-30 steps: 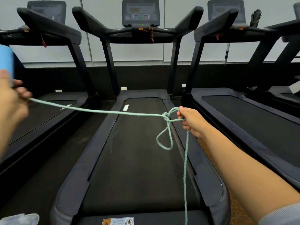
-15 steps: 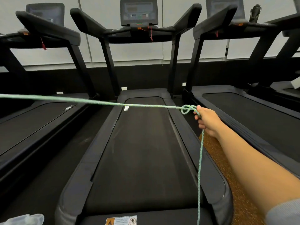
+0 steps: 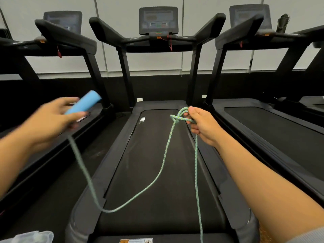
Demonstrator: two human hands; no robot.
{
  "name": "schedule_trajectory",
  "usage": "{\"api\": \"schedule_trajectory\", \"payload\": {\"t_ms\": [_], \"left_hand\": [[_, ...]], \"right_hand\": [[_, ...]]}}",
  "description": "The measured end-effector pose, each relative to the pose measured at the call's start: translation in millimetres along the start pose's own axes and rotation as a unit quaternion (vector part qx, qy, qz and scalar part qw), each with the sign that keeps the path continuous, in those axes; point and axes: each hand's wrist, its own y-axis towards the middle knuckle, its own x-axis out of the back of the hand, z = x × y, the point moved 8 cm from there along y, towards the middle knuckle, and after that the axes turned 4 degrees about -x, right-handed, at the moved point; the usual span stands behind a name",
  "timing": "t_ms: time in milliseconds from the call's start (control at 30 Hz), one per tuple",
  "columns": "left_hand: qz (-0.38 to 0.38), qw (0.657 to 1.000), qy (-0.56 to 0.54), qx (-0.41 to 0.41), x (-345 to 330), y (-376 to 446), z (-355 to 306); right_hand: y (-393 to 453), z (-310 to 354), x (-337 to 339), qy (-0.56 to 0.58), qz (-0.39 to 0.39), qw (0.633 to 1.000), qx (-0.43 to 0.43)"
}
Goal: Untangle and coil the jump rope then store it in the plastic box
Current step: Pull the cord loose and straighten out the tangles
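A light green braided jump rope (image 3: pixel 162 168) sags in a slack loop over the middle treadmill belt. My left hand (image 3: pixel 50 120), blurred, grips the rope's light blue foam handle (image 3: pixel 82 104), which points up and to the right. A small knot (image 3: pixel 177 118) sits in the rope just left of my right hand (image 3: pixel 203 123), which pinches the rope there. From that hand another strand hangs straight down past the bottom edge. A corner of the clear plastic box (image 3: pixel 31 236) shows at the bottom left.
I stand at the rear of the middle treadmill (image 3: pixel 157 172), with its console (image 3: pixel 158 20) ahead. Treadmills flank it on the left (image 3: pixel 43 137) and right (image 3: pixel 273 130). A dark bottle (image 3: pixel 282 22) stands on the right treadmill's console. Brown floor (image 3: pixel 264 233) shows at the bottom right.
My left hand, out of frame half a second ago, has come back in toward the middle with the blue handle. The rope, pulled taut before, now hangs slack. The knot has drawn small.
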Motion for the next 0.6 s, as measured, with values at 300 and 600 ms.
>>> {"api": "schedule_trajectory", "payload": {"t_ms": [300,600], "left_hand": [[0.109,0.991,-0.051,-0.056,-173,-19,-31],[0.064,0.986,0.021,-0.152,-199,-20,-34]], "right_hand": [[-8,7,-33,-0.015,0.042,0.999,-0.001],[-15,9,-42,-0.023,0.074,0.997,-0.007]]}}
